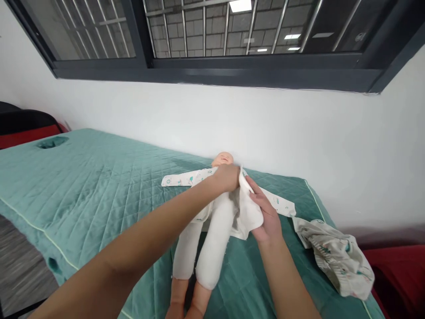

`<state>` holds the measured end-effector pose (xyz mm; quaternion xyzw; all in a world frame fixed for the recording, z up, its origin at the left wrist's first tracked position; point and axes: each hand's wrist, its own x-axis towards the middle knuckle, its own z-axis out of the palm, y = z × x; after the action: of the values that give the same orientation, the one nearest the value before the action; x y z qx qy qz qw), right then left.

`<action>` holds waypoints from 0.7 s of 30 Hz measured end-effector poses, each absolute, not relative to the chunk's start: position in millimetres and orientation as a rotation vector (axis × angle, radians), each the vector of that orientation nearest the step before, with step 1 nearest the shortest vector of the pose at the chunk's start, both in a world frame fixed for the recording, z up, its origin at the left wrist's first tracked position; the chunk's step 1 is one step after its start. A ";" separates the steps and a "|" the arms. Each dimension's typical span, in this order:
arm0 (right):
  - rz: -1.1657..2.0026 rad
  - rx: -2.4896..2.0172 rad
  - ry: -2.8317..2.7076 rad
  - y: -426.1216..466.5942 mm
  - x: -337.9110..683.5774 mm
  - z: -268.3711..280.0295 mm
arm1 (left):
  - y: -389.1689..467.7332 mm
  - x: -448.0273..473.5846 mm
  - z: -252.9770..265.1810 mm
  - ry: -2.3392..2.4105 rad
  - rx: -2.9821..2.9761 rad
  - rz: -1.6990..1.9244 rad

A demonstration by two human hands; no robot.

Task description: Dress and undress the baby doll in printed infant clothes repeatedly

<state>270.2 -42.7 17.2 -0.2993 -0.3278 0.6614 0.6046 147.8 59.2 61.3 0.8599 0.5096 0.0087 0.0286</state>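
A baby doll [223, 157] lies on its back, its head toward the wall and its feet toward me. White leggings cover its legs [215, 241], leaving the feet bare. A white printed baby shirt [249, 210] is around its torso, one sleeve stretched out to each side. Across the doll's chest reaches my left hand [228, 176], fingers closed at the shirt's edge and partly hidden by the cloth. On the right, my right hand [266, 215] grips the raised flap of the same shirt between thumb and fingers.
Crumpled printed baby pants [338, 257] lie at the right on the green quilted bed cover [109, 177]. The bed has a face hole [53, 141] at the far left. A white wall [186, 115] and barred window stand behind; red items flank the bed.
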 end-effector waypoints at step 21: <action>1.133 -1.090 -1.515 -58.5 224.8 1.4 | 74.3 100.1 40.9 1.614 2.025 0.684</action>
<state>224.8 -58.5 1.4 -0.4431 -0.6159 0.4603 0.4610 100.1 74.3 40.9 0.7359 0.5865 0.2484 0.2298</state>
